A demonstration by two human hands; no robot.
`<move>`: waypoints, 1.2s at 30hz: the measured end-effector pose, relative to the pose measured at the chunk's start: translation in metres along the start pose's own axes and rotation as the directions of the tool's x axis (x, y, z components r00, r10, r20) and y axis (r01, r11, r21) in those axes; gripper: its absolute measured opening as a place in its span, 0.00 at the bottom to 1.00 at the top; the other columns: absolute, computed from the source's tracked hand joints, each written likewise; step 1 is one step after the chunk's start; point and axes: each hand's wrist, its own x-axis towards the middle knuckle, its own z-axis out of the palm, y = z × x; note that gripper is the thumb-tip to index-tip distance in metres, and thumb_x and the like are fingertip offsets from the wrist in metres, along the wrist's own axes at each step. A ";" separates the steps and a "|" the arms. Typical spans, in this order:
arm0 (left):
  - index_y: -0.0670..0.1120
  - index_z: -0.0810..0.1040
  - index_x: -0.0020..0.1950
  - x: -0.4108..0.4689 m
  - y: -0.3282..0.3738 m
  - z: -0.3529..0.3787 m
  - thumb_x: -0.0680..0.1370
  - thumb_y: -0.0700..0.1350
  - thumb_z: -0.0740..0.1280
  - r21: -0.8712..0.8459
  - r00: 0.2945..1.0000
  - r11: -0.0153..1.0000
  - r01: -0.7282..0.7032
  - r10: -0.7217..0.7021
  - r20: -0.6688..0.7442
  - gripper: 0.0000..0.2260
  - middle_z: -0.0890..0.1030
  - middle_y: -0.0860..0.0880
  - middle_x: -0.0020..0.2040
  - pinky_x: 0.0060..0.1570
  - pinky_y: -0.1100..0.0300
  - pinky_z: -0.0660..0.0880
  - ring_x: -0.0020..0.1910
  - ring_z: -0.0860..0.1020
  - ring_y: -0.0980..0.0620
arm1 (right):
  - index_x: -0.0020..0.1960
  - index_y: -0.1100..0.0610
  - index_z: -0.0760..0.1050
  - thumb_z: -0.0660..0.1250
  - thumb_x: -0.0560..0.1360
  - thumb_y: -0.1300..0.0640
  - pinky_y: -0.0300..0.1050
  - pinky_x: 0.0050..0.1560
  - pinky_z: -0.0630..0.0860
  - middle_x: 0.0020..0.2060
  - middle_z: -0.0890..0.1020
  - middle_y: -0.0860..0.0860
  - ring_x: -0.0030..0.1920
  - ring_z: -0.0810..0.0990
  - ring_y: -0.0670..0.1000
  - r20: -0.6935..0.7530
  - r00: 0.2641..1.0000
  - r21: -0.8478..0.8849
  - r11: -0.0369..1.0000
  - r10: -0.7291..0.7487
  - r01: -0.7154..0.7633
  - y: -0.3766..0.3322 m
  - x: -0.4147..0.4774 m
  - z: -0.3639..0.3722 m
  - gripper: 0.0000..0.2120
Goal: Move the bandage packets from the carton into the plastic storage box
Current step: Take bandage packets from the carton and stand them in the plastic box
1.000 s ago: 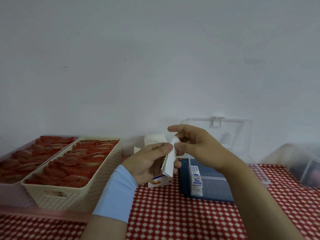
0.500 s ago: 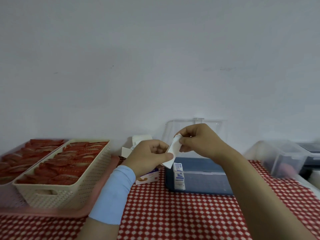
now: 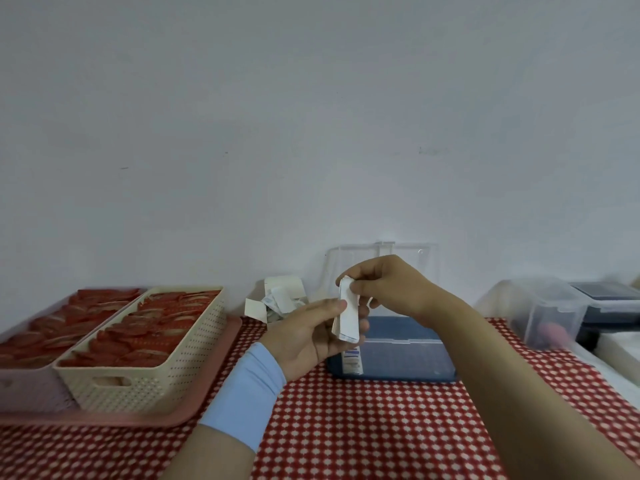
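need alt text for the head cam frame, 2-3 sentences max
Both hands hold a small stack of white bandage packets upright: the right hand pinches its top, the left hand supports it. Behind them on a red checked tablecloth stand an open carton and a blue plastic storage box, lid raised.

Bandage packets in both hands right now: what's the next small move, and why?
Probably lower the white packets into the open plastic storage box. Both the left hand and right hand pinch them just above its front left corner, its lid is up, and one packet already stands inside.
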 end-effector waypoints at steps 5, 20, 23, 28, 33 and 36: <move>0.39 0.79 0.57 -0.003 -0.007 0.008 0.71 0.42 0.70 -0.144 0.999 0.989 -0.031 0.024 -0.046 0.16 0.84 0.41 0.48 0.41 0.57 0.82 0.41 0.84 0.48 | 0.72 0.48 0.71 0.68 0.79 0.57 0.37 0.54 0.75 0.61 0.79 0.46 0.55 0.79 0.43 -0.005 0.998 -0.084 0.995 -0.057 0.056 0.003 -0.007 0.002 0.22; 0.41 0.84 0.54 -0.015 -0.002 0.014 0.72 0.47 0.70 -0.095 0.996 0.993 -0.071 0.065 -0.065 0.14 0.84 0.43 0.53 0.38 0.57 0.82 0.46 0.84 0.48 | 0.46 0.46 0.74 0.83 0.58 0.45 0.40 0.58 0.75 0.50 0.79 0.39 0.53 0.75 0.35 0.099 0.977 -0.332 0.920 -0.187 0.210 -0.011 -0.032 0.006 0.23; 0.39 0.80 0.59 -0.015 -0.002 0.013 0.73 0.46 0.70 -0.080 0.996 0.994 -0.068 0.063 -0.062 0.18 0.85 0.43 0.51 0.38 0.58 0.82 0.45 0.84 0.49 | 0.52 0.44 0.75 0.81 0.61 0.43 0.41 0.59 0.75 0.53 0.80 0.39 0.55 0.77 0.36 0.105 0.983 -0.225 0.959 -0.152 0.172 -0.012 -0.033 0.003 0.25; 0.38 0.80 0.57 -0.018 0.002 0.010 0.72 0.44 0.69 -0.062 0.998 0.997 -0.054 0.053 -0.025 0.16 0.84 0.42 0.48 0.35 0.59 0.82 0.40 0.84 0.48 | 0.67 0.54 0.72 0.67 0.79 0.48 0.52 0.58 0.79 0.52 0.85 0.52 0.51 0.85 0.49 0.073 0.984 0.222 0.959 0.163 -0.175 -0.009 -0.029 -0.005 0.19; 0.39 0.80 0.56 -0.017 0.004 0.011 0.71 0.45 0.69 0.027 0.999 0.999 -0.035 0.036 -0.029 0.16 0.84 0.42 0.47 0.36 0.58 0.82 0.40 0.84 0.48 | 0.55 0.58 0.83 0.69 0.78 0.57 0.52 0.58 0.77 0.47 0.86 0.55 0.48 0.84 0.50 0.182 0.961 0.262 0.932 0.207 -0.250 -0.003 -0.022 -0.011 0.08; 0.39 0.80 0.57 -0.018 0.006 0.008 0.74 0.45 0.68 0.093 0.999 0.995 -0.030 0.034 -0.034 0.14 0.85 0.42 0.49 0.38 0.57 0.82 0.44 0.85 0.46 | 0.54 0.57 0.82 0.69 0.78 0.57 0.54 0.59 0.77 0.47 0.86 0.55 0.47 0.84 0.50 0.219 0.950 0.246 0.929 0.224 -0.276 -0.004 -0.017 -0.013 0.07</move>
